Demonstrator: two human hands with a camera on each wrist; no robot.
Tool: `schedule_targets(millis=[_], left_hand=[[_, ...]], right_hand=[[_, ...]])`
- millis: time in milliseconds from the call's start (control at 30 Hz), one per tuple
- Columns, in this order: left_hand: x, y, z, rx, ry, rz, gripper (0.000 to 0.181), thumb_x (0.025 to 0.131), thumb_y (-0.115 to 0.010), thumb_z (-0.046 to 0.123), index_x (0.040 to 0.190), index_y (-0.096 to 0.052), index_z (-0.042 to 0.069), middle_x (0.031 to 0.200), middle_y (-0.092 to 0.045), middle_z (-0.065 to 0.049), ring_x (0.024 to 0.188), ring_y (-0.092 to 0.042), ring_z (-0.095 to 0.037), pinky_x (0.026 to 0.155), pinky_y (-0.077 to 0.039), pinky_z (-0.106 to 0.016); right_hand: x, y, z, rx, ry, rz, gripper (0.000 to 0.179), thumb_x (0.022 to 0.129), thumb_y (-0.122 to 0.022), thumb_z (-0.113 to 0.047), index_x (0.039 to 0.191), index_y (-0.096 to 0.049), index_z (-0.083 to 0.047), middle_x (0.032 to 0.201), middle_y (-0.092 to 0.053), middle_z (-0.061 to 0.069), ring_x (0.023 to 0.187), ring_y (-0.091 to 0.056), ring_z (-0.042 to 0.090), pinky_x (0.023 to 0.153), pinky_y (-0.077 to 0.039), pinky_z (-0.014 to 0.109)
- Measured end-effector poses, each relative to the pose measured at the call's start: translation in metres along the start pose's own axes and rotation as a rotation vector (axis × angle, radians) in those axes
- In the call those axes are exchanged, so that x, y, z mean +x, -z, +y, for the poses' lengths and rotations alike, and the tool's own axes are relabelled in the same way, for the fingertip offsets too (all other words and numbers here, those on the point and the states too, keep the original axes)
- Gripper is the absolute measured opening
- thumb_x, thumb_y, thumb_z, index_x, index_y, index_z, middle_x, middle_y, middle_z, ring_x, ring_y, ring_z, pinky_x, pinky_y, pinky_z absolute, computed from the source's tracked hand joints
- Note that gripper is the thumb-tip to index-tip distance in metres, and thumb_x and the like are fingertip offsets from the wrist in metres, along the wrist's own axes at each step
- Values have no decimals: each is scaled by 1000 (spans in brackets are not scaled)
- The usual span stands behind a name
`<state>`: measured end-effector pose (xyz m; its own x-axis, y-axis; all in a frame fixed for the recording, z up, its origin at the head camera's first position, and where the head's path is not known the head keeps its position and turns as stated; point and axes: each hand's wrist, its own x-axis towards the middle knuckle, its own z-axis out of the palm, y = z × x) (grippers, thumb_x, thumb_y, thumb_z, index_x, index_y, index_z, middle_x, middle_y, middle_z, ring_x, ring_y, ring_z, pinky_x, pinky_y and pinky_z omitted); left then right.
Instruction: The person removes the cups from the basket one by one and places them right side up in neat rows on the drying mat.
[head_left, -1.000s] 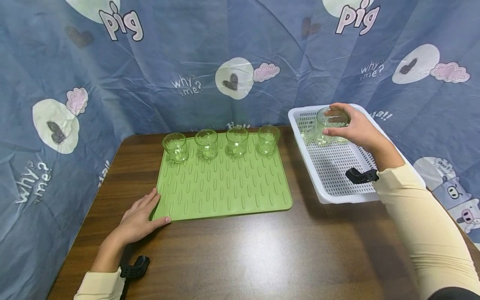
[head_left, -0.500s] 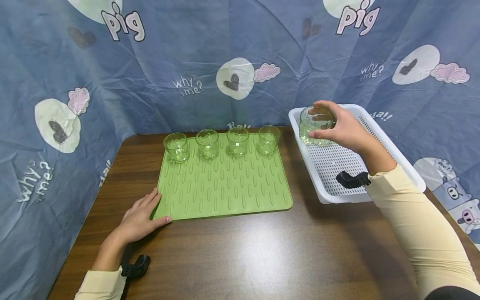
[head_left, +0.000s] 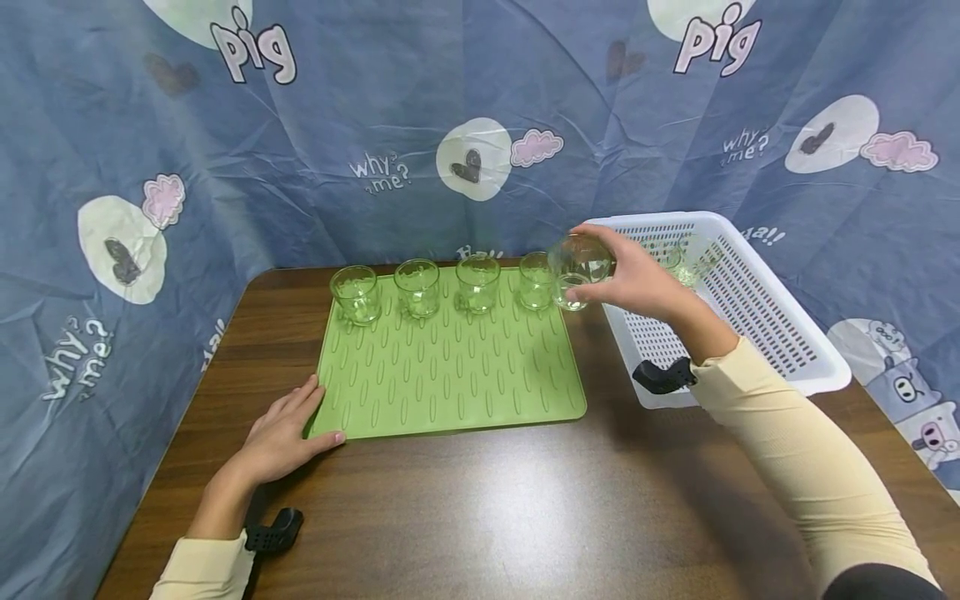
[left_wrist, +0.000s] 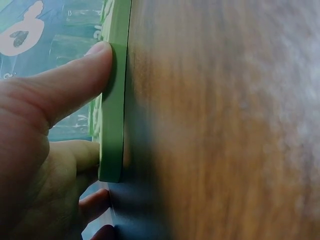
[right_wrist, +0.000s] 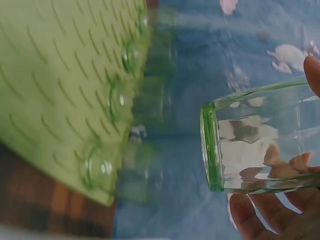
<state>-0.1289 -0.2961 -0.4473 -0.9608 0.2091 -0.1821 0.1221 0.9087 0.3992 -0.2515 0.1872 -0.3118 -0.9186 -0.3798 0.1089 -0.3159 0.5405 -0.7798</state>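
Head view: your right hand (head_left: 633, 282) grips a glass (head_left: 573, 262), another glass (head_left: 533, 287) stands at nine o'clock, basket (head_left: 738, 296) at three. Your left hand (head_left: 277, 437), wide, touches the mat (head_left: 450, 375).

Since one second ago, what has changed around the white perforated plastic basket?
The right hand has carried a green-tinted glass tumbler leftward from the basket towards the right edge of the rectangular green mat, without letting go. The left hand stays at the mat's near left corner; the mat's four tumblers stay put.
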Motion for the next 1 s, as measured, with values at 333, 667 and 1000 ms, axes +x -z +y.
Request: schedule_targets(millis=[333, 667, 1000], left_hand=[[3, -1, -1, 17, -13, 9, 94, 91, -63, 54, 154, -27, -5, 164, -18, -26, 143, -23, -53, 104, -25, -74], [3, 0, 1, 11, -9, 5, 93, 91, -63, 54, 154, -27, -5, 164, -18, -26, 143, -23, -53, 104, -25, -75], [1, -1, 0, 9, 2, 6, 93, 91, -63, 54, 154, -27, -4, 164, -17, -26, 144, -22, -53, 104, -25, -75]], right_hand=[[13, -53, -6, 25, 61, -72, 86, 74, -87, -21, 148, -42, -14, 139, -60, 7, 114, -64, 26, 100, -49, 44], [43, -129, -18, 117, 82, -193, 90, 76, -86, -27, 151, -38, -13, 146, -55, 5, 127, -58, 29, 105, -48, 43], [65, -186, -44, 124, 61, -216, 94, 75, -87, -32, 153, -35, -17, 147, -52, 3, 133, -52, 25, 112, -43, 45]])
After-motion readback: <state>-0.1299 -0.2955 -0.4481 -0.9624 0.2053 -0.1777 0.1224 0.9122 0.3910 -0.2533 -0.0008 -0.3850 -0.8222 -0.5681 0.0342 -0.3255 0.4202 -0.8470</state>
